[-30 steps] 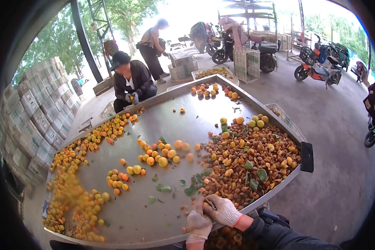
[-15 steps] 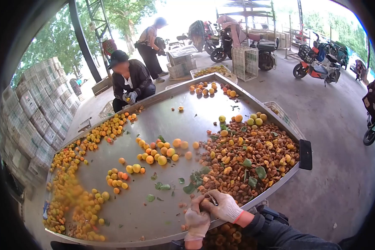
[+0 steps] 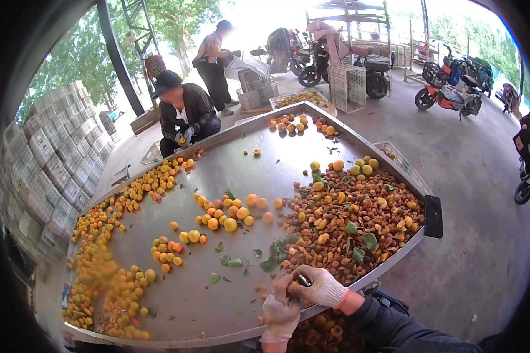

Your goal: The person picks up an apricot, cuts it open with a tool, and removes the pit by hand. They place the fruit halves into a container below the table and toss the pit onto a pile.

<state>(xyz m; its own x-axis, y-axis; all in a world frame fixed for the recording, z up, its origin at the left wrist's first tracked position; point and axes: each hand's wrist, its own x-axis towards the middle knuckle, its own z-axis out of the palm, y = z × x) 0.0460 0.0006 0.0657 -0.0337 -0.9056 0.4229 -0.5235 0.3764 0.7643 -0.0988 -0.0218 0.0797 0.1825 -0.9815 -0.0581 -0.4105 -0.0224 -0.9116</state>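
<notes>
Here, a worker's gloved left hand [image 3: 281, 312] and right hand [image 3: 321, 287] meet at the lower centre of the frame, above the near edge of a steel table [image 3: 218, 309]. The right fingers grip a small metal tool [image 3: 304, 280]; the left are curled, their contents impossible to tell. Brown pits [image 3: 359, 206] lie heaped at centre right, orange fruit [image 3: 230, 225] at centre and left; a co-worker [image 3: 201, 115] crouches upper left.

On the surface [image 3: 212, 173], fruit [image 3: 230, 225] lay left and centre, pits [image 3: 359, 217] heaped right, with stacked crates [image 3: 56, 165] beyond its left edge
</notes>
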